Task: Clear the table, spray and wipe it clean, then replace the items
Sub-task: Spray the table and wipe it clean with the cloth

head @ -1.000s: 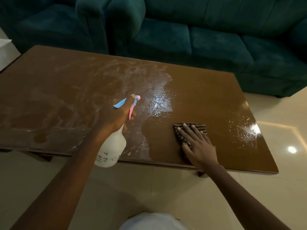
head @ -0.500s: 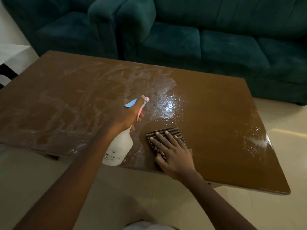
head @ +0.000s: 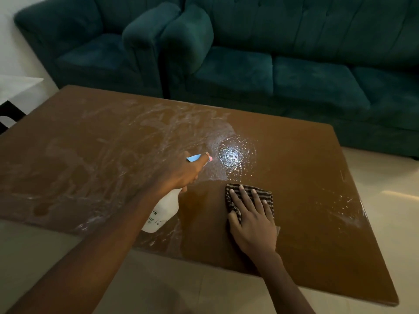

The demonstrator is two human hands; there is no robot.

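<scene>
A brown low table (head: 301,168) fills the view, its left and middle streaked with white soapy film and wet droplets. My left hand (head: 181,173) grips a white spray bottle (head: 162,211) with a blue and pink head, held over the table and pointed at a shiny wet patch (head: 233,154). My right hand (head: 251,216) lies flat, fingers spread, pressing a dark striped cloth (head: 235,200) onto the table near its front edge. The strip around the cloth looks wiped and free of film.
A dark green sofa (head: 294,71) runs along the table's far side, with a matching armchair (head: 97,55) at the back left. A white surface on dark legs (head: 15,89) stands at the far left. Pale tiled floor (head: 385,182) lies to the right and in front.
The cloth under my right hand first slid left along the front of the table, then shifted back right a little. The spray bottle stayed aimed at the wet patch while my view moved closer.
</scene>
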